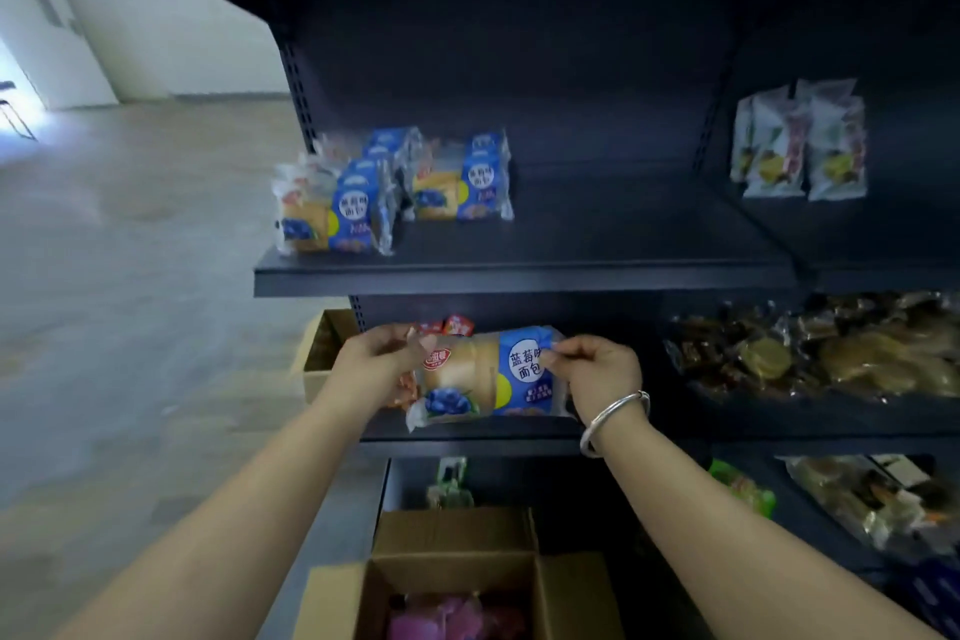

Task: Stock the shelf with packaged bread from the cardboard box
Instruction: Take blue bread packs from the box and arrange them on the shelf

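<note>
Bread pack (480,372), blue-and-clear wrapper with blueberry print, was held in the air between both hands, in front of the lower shelf (467,431) and above the cardboard box (457,572). Left hand (376,359) pinched the clear crimped end of the wrapper, fingers curled on the film. Right hand (602,369), silver bangle (615,424) on its wrist, pinched the opposite blue end at its upper corner. Pack lay roughly level, long axis left to right, label toward the camera.

Step judged in hand: carry from box to shelf, pack lifted but not yet placed.

Outward: middle shelf (524,270) carried two rows of the same blue packs, a left row (337,208) at the front edge and a second row (462,182) just beside it and set further back. Bare shelf surface lay to the right of these. Box flaps stood open; pink packages (447,618) were visible inside. A second carton (324,348) sat on the lower shelf behind the left hand. Dark wrapped goods (810,348) filled the neighbouring bay, pale packets (800,146) above them.

Next move, as judged: raise the pack over the middle shelf's front edge and set it down beside or in front of the second row, label out, matching the neighbours' orientation. Thin film pinched at both ends may sag or slip, so the pack probably wants support until it rests.
</note>
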The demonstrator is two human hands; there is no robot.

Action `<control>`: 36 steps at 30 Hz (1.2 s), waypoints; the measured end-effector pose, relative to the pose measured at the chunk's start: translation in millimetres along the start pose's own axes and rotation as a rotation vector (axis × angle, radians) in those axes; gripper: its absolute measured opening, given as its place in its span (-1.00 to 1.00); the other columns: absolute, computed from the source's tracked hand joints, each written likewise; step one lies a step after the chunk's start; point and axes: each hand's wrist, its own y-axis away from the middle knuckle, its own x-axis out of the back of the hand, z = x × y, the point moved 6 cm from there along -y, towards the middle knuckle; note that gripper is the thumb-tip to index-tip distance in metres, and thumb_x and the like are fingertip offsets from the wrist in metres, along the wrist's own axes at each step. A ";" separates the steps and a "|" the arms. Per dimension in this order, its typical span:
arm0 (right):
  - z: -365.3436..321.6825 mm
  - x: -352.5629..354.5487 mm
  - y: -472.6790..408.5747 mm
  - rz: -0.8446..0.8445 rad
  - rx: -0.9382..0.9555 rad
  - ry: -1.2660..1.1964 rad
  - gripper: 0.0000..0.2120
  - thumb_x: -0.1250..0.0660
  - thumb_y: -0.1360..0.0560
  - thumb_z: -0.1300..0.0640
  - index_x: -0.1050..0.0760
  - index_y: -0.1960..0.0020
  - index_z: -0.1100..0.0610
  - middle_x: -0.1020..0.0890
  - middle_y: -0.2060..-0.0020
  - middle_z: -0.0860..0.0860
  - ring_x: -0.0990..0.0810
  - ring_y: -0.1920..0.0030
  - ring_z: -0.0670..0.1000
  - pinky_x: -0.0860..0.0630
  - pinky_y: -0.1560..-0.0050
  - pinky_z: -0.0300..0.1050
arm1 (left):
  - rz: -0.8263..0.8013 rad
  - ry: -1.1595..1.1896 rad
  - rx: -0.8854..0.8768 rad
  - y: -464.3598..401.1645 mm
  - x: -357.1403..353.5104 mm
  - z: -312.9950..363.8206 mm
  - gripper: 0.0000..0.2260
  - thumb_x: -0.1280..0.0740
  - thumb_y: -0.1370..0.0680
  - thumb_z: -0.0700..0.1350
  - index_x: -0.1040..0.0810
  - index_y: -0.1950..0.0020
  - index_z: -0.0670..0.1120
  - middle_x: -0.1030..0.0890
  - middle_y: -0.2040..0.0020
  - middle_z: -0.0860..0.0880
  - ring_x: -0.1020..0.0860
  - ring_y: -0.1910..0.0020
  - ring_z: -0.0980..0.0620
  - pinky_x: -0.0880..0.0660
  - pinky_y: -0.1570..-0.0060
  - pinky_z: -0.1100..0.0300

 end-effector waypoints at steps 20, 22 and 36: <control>-156.5 -38.0 -60.4 0.056 0.258 -0.049 -0.69 -0.39 -0.37 0.45 -0.49 0.43 0.12 -0.58 0.36 -0.03 -0.54 0.23 0.01 -0.49 0.18 -0.16 | 0.035 -0.296 -0.272 -82.6 24.6 157.9 -0.71 -0.22 -0.53 -0.32 -0.53 -0.23 -0.19 -0.56 0.27 0.01 -0.48 0.29 0.00 -0.42 0.30 0.20; -156.7 -48.8 -77.3 0.082 0.240 -0.054 -0.67 -0.38 -0.36 0.47 -0.49 0.45 0.12 -0.58 0.36 -0.02 -0.55 0.21 0.04 -0.49 0.10 -0.11 | 0.000 -0.365 -0.270 -105.1 26.4 163.8 -0.72 -0.21 -0.51 -0.39 -0.56 -0.17 -0.24 -0.58 0.28 -0.02 -0.50 0.31 0.06 -0.42 0.34 0.30; -108.7 -89.2 -166.9 0.121 0.089 0.004 -0.78 -0.39 -0.37 0.46 -0.51 0.35 0.20 -0.54 0.38 -0.01 -0.48 0.34 -0.04 -0.45 0.50 -0.39 | -0.080 -1.337 -0.379 -219.7 -3.7 161.5 -0.73 -0.18 -0.49 -0.27 -0.59 -0.09 -0.13 -0.61 -0.12 -0.09 -0.56 -0.14 -0.10 -0.50 -0.06 0.08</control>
